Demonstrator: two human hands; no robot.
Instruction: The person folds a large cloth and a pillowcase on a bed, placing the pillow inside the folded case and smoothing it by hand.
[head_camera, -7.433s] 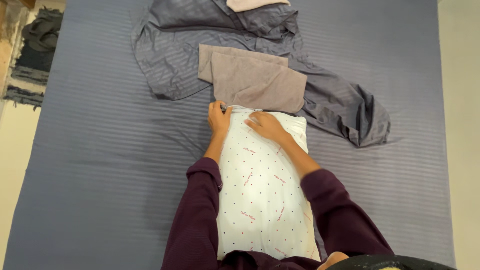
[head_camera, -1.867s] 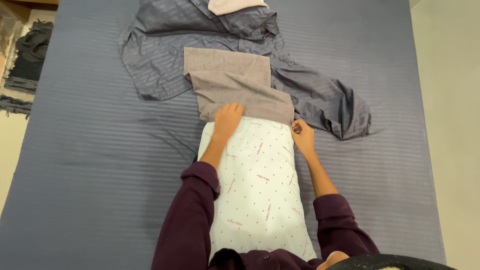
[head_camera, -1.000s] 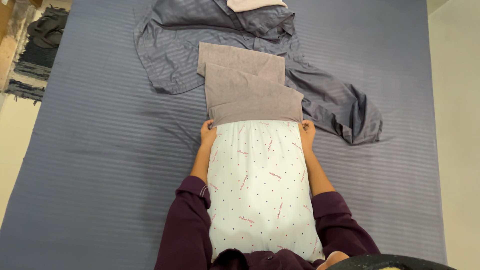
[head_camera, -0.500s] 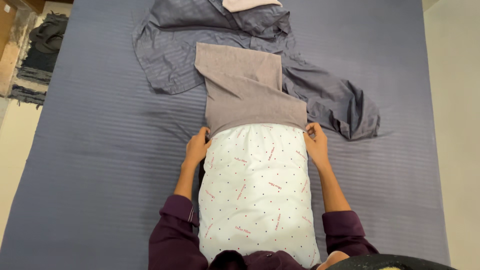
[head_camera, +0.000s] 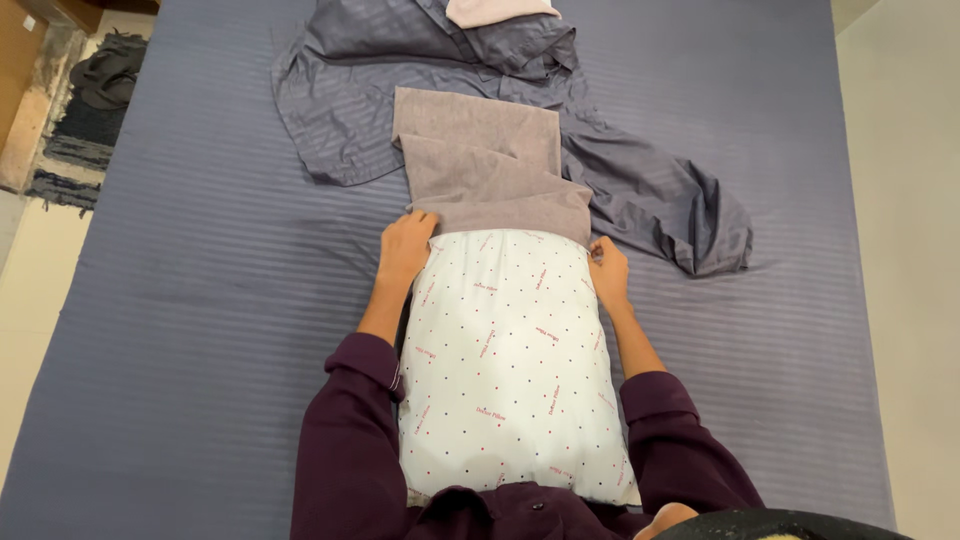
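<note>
Hands apart | left hand (head_camera: 404, 246) grips cover (head_camera: 497, 185) edge at pillow (head_camera: 510, 360) corner | right hand (head_camera: 609, 275) grips opposite edge | bed (head_camera: 200, 300)

The pillow (head_camera: 510, 360) is smooth dotted white cloth, its pillowcase (head_camera: 490, 175) matt taupe cloth, the bedsheet (head_camera: 200, 330) ribbed blue-grey cloth.

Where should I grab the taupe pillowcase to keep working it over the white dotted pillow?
Probably grip the taupe pillowcase at its open hem, at the two corners where it meets the white dotted pillow. Come in from the pillow's long sides, one hand each. The left hand and right hand are at those corners; farther up, the fabric lies slack and folded.
</note>
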